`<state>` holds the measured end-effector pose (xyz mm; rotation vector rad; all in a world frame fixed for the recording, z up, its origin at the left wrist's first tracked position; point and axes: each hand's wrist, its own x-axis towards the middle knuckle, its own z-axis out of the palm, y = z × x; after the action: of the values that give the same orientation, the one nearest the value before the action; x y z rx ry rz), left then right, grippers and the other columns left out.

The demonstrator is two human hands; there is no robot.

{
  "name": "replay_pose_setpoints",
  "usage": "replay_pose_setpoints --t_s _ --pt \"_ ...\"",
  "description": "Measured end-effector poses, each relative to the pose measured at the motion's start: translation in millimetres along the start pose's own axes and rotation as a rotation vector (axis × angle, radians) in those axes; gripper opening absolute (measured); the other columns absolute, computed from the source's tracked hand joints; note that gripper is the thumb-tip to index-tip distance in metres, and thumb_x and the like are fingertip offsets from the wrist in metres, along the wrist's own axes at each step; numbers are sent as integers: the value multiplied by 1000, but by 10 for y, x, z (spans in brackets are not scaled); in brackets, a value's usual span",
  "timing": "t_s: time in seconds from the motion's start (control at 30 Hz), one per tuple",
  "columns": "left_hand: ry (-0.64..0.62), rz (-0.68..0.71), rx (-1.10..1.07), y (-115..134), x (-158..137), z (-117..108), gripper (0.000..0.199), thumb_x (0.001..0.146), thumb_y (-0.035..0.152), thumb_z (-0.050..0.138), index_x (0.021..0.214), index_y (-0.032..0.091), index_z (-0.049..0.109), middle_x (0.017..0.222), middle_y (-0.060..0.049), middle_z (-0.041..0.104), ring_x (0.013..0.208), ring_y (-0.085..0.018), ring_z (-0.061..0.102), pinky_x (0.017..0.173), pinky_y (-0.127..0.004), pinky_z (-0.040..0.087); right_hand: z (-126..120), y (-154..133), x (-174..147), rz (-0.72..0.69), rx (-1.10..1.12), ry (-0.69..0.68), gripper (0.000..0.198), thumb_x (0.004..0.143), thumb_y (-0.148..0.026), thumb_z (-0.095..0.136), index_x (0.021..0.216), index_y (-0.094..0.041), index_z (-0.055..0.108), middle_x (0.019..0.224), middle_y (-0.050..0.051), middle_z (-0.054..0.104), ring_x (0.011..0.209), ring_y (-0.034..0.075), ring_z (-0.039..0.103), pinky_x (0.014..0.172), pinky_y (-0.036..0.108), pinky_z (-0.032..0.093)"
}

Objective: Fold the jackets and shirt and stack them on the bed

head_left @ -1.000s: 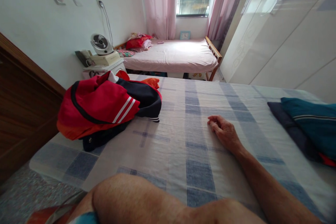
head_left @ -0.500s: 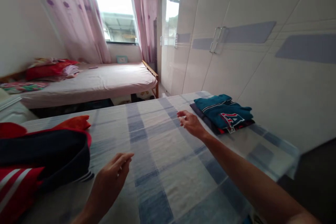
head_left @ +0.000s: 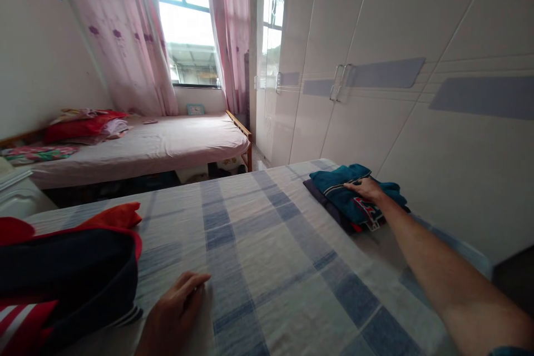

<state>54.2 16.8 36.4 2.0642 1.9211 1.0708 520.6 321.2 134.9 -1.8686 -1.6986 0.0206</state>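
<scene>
My right hand [head_left: 365, 188] lies on a folded teal garment [head_left: 336, 181] with a red-and-white letter patch, its fingers stretched to the left across the white stripe. Under the teal garment is a dark folded piece [head_left: 321, 196], with a bit of red showing at the near edge. Low in the view, my left hand [head_left: 179, 303] is over the checked bed sheet [head_left: 258, 245], fingers loosely extended and nothing in them. Left of it is a loose heap with a navy garment [head_left: 83, 267] edged in red, a red piece with white stripes [head_left: 25, 322] and an orange piece [head_left: 119, 216].
White wardrobe doors [head_left: 384, 139] rise along the bed's right side. Beyond the far edge stands a second bed [head_left: 183, 139] with a pink sheet and a red bundle [head_left: 85, 125]. Pink curtains [head_left: 120, 39] hang by the window [head_left: 187, 22].
My right hand has moved right and forward from above the sheet onto the teal garment. My left hand has stayed near the same place. The view has tilted up slightly.
</scene>
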Motion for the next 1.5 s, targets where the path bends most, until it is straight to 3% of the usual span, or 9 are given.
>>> replay_pose_setpoints --t_s 0.2,0.33,0.47,0.6,0.77,0.9,1.0,1.3,1.5 --pt "5 -8 -34 10 -7 -1 23 87 32 46 94 28 68 91 1 69 81 -13 68 70 -18 53 30 -44 -113 30 -143 2 26 69 -37 65 80 -14 68 87 14 67 77 26 62 65 34 43" --pt "4 -15 -51 27 -1 3 23 86 30 46 93 26 68 90 0 69 81 -14 68 71 -20 53 102 -469 -387 -111 -128 116 28 80 -36 55 99 -17 63 101 14 66 86 25 62 71 33 42" --pt "7 -19 -71 39 0 -5 23 86 29 46 94 26 68 90 0 69 80 -14 68 70 -20 53 -90 -1242 -740 -366 220 125 23 82 -40 54 90 -20 61 80 5 67 76 21 62 70 30 42" --pt "85 -20 -133 94 -22 -41 25 87 32 47 105 27 64 89 0 67 72 -13 66 62 -20 53 -547 -2052 -1164 -412 640 128 23 80 -43 57 87 -21 56 71 -2 59 64 13 55 62 25 43" --pt "379 30 -108 245 -100 -148 40 89 29 48 128 27 45 116 -8 56 94 -19 61 77 -32 54 -717 -2650 -1711 -486 1024 -181 24 82 -47 55 88 -23 52 58 -6 49 47 8 46 44 20 36" --pt "466 89 74 331 -143 -220 47 89 30 47 135 24 37 128 -12 46 118 -26 48 96 -42 45 -248 -2618 -2101 -452 911 -616 21 81 -42 58 83 -22 54 47 -9 46 38 8 45 39 20 34" --pt "438 118 186 348 -116 -245 45 86 27 54 130 23 42 120 -11 50 112 -24 52 94 -40 47 173 -2411 -2269 -384 846 -734 21 82 -42 56 82 -21 54 53 -7 49 41 9 48 41 21 37" --pt "265 -123 101 460 61 -267 29 76 16 56 105 18 53 90 -4 60 84 -19 60 76 -34 49 653 -1818 -2097 -195 969 -510 40 90 -52 34 98 -19 55 52 -5 52 51 14 52 56 26 43" --pt "129 -239 -215 718 630 -880 15 74 30 58 72 18 49 62 5 47 58 -11 47 54 -23 38 876 -1661 -2012 -131 800 -542 37 84 -50 40 92 -19 59 61 -1 60 57 17 58 57 27 44"
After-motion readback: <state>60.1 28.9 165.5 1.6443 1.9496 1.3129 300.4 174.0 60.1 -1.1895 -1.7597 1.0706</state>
